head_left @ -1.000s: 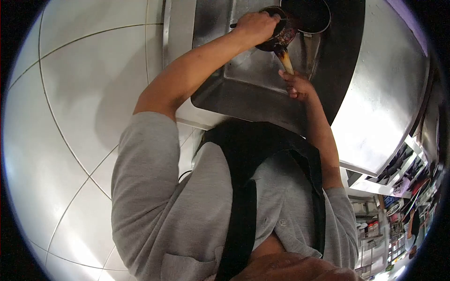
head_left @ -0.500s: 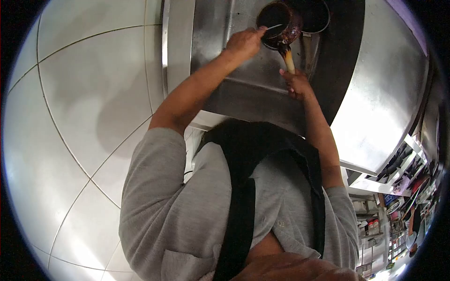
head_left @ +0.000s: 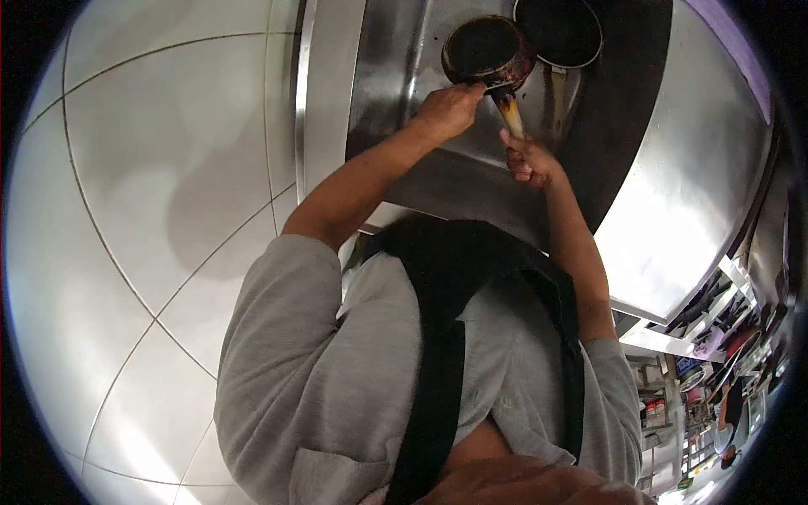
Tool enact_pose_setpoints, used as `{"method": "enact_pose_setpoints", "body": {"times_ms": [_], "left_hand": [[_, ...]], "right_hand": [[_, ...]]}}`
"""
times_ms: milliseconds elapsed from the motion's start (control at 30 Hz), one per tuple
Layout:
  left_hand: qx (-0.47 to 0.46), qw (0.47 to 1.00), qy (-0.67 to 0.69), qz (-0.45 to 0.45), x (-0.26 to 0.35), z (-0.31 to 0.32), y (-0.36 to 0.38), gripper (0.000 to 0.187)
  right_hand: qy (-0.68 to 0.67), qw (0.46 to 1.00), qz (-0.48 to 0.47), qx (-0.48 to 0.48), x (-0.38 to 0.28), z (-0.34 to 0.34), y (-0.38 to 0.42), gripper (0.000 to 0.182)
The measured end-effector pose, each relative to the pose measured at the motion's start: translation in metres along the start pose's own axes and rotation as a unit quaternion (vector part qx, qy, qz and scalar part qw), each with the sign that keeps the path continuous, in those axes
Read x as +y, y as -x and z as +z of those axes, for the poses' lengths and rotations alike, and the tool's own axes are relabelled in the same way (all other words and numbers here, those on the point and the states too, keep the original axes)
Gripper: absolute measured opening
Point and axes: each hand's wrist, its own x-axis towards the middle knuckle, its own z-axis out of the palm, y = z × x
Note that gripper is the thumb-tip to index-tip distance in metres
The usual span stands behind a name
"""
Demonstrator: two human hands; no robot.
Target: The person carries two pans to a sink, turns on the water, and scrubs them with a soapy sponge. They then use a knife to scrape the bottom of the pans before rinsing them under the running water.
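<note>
A dark, scorched pot (head_left: 532, 66) is held over a metal sink (head_left: 471, 160), its round opening facing the camera. My right hand (head_left: 528, 160) is closed round the end of its pale handle (head_left: 511, 118), which is charred near the pot. At the pot's near rim, my left hand (head_left: 450, 111) pinches a thin, light-coloured tool (head_left: 498, 85). The tool's tip lies by the base of the handle. What the tool is cannot be made out.
A second dark pan (head_left: 559, 32) lies in the sink, its handle (head_left: 559, 101) towards me. A metal counter (head_left: 673, 194) stands to the right, with shelves (head_left: 658, 412) beyond. White tiles (head_left: 168, 168) cover the left side. A distant person (head_left: 730, 425) is at the far lower right.
The tool and my left hand have moved from inside the pot to its near rim. The pot has shifted slightly left and down in view, and its opening shows more fully.
</note>
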Motion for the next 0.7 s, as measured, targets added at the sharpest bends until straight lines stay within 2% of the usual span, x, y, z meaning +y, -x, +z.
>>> {"method": "enact_pose_setpoints", "body": {"times_ms": [100,200,233,333,433,533,700], "left_hand": [[0.084,0.993,0.063,-0.051,0.011,0.005,0.004,0.033],[-0.005,0.984,0.062,-0.17,0.011,-0.013,0.003,0.033],[0.028,0.979,0.059,-0.191,-0.004,0.001,0.002,0.031],[-0.004,0.985,0.092,-0.147,-0.022,0.006,0.002,0.028],[-0.048,0.97,0.121,-0.207,-0.022,0.005,-0.007,0.024],[-0.022,0.991,0.067,-0.117,-0.015,0.01,-0.004,0.024],[0.072,0.997,-0.001,0.008,-0.015,0.028,0.004,0.03]], "right_hand": [[-0.002,1.0,0.001,-0.017,0.001,0.003,-0.001,0.036],[0.022,0.999,-0.002,0.029,0.006,0.007,0.001,0.038],[0.033,0.998,-0.005,0.052,0.005,0.009,0.0,0.04],[0.097,0.981,-0.082,0.147,0.009,0.014,-0.008,0.048],[0.183,0.959,-0.128,0.173,0.014,-0.005,-0.019,0.051],[0.209,0.954,-0.109,0.187,0.015,-0.003,-0.018,0.052],[0.234,0.948,-0.099,0.194,0.003,0.005,-0.012,0.056]]}}
